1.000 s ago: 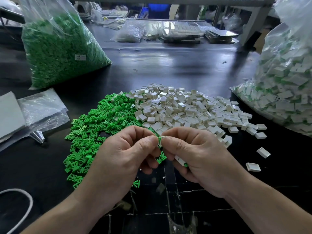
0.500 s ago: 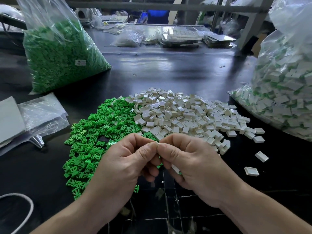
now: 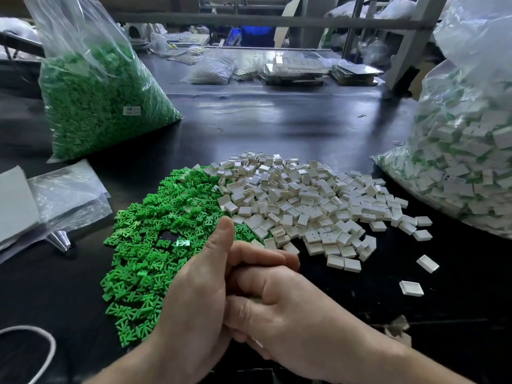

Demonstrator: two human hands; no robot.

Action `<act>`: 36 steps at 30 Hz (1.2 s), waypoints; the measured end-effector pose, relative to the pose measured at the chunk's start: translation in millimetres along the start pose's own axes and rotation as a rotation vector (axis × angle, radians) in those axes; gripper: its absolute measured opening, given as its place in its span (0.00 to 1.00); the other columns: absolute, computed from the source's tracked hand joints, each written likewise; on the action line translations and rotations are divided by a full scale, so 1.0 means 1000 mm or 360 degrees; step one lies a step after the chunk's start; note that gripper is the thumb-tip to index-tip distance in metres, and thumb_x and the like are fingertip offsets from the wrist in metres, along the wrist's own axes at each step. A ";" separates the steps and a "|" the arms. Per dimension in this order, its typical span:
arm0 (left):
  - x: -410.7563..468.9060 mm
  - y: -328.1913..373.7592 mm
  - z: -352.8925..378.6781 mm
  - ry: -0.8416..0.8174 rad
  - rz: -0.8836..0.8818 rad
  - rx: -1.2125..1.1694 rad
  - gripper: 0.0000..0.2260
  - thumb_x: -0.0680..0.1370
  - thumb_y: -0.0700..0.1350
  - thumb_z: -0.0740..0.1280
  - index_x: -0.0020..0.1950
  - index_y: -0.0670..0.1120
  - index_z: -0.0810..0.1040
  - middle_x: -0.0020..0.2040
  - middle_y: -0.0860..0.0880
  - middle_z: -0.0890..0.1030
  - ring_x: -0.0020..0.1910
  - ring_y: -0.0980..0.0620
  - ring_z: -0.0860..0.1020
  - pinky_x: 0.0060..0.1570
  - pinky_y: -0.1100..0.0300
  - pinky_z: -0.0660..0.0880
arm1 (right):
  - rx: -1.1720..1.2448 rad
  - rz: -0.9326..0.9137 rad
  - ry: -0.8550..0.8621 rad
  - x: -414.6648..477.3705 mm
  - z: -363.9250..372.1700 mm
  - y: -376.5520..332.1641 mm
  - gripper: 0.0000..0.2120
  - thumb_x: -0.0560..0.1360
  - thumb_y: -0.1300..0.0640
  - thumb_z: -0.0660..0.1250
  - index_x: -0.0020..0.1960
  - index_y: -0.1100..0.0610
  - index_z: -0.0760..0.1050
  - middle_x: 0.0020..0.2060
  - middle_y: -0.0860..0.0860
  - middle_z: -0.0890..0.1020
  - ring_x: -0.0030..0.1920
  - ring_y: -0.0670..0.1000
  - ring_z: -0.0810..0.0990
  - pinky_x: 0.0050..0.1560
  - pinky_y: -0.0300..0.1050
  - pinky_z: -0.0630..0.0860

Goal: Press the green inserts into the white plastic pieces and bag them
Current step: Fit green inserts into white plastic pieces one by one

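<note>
My left hand [image 3: 199, 295] and my right hand [image 3: 299, 314] are clasped together low in the middle. The left fingers curl over the right hand's fingers and the left thumb sticks up. The white piece with its green insert is hidden between them; a white sliver [image 3: 257, 343] shows under the right hand. Behind the hands lie a heap of loose green inserts [image 3: 155, 245] on the left and a heap of white plastic pieces [image 3: 304, 203] on the right. A clear bag of assembled white-and-green pieces [image 3: 465, 162] stands at the right edge.
A big clear bag of green inserts [image 3: 97, 101] stands at the back left. Flat empty plastic bags [image 3: 63, 195] lie at the left, a white cord [image 3: 41, 350] at the bottom left. Two stray white pieces [image 3: 411, 288] lie right of the hands. Trays and bags [image 3: 293, 70] crowd the far table edge.
The fingertip pinch between both thumbs has given way to a clasp: the left thumb has lifted and the left fingers now wrap over the right hand. The piece has gone out of sight.
</note>
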State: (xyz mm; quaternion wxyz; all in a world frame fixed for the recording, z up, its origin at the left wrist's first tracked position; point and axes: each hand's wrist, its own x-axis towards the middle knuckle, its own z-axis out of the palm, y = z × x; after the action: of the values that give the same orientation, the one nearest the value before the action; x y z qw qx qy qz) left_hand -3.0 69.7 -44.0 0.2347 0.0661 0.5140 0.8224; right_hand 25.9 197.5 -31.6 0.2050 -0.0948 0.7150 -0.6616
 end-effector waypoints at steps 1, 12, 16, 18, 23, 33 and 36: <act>0.000 0.000 0.001 0.0043 0.0028 0.0006 0.31 0.75 0.65 0.60 0.41 0.36 0.83 0.50 0.35 0.83 0.49 0.37 0.83 0.39 0.51 0.81 | 0.0002 -0.0007 0.0014 -0.001 0.001 -0.001 0.10 0.80 0.57 0.68 0.42 0.47 0.81 0.30 0.40 0.81 0.31 0.36 0.79 0.32 0.27 0.72; 0.001 0.010 0.007 0.0028 0.0071 -0.0025 0.32 0.74 0.66 0.60 0.41 0.36 0.82 0.49 0.32 0.83 0.49 0.37 0.83 0.43 0.52 0.81 | 0.0108 -0.0170 0.0068 0.005 0.007 0.002 0.09 0.78 0.57 0.69 0.41 0.47 0.81 0.30 0.42 0.80 0.33 0.39 0.80 0.34 0.31 0.74; 0.004 0.013 -0.001 0.0095 0.0159 0.0275 0.27 0.73 0.66 0.62 0.49 0.43 0.83 0.48 0.38 0.84 0.45 0.38 0.83 0.39 0.47 0.81 | 0.0583 -0.0004 -0.0015 0.010 -0.014 0.004 0.04 0.71 0.54 0.71 0.39 0.51 0.80 0.27 0.48 0.74 0.20 0.43 0.69 0.18 0.33 0.63; 0.005 0.015 -0.009 0.0180 0.0376 0.0702 0.18 0.76 0.61 0.65 0.50 0.48 0.83 0.46 0.44 0.85 0.45 0.45 0.84 0.42 0.54 0.82 | 0.0884 -0.0064 -0.0092 0.010 -0.032 0.007 0.02 0.70 0.56 0.71 0.41 0.54 0.79 0.29 0.49 0.76 0.21 0.43 0.71 0.18 0.33 0.65; 0.009 0.025 -0.034 0.0450 0.0523 0.1533 0.10 0.72 0.60 0.65 0.47 0.59 0.81 0.43 0.61 0.83 0.43 0.63 0.81 0.39 0.72 0.75 | 0.1479 -0.0255 -0.0115 0.008 -0.061 0.008 0.12 0.67 0.56 0.77 0.43 0.57 0.75 0.38 0.54 0.78 0.25 0.45 0.77 0.18 0.34 0.71; 0.006 0.012 -0.025 0.0125 0.0693 0.2547 0.20 0.73 0.66 0.58 0.58 0.59 0.79 0.47 0.61 0.76 0.46 0.60 0.74 0.45 0.60 0.74 | 0.0748 -0.0053 0.0538 0.010 -0.077 0.011 0.08 0.66 0.63 0.64 0.38 0.55 0.82 0.29 0.53 0.73 0.23 0.48 0.66 0.18 0.34 0.61; 0.007 0.009 -0.023 -0.0058 0.0769 0.2811 0.18 0.76 0.57 0.67 0.65 0.56 0.78 0.49 0.55 0.78 0.49 0.53 0.76 0.45 0.60 0.73 | -0.0060 0.0011 0.0767 0.006 -0.074 0.012 0.07 0.74 0.57 0.70 0.37 0.54 0.81 0.27 0.51 0.71 0.22 0.49 0.65 0.19 0.38 0.60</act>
State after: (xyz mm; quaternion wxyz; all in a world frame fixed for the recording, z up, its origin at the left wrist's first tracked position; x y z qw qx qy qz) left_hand -20.1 50.6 -47.5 -0.0715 0.3403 0.9245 0.1560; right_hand -9.0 263.1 -41.2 0.0289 0.0645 0.7557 -0.6511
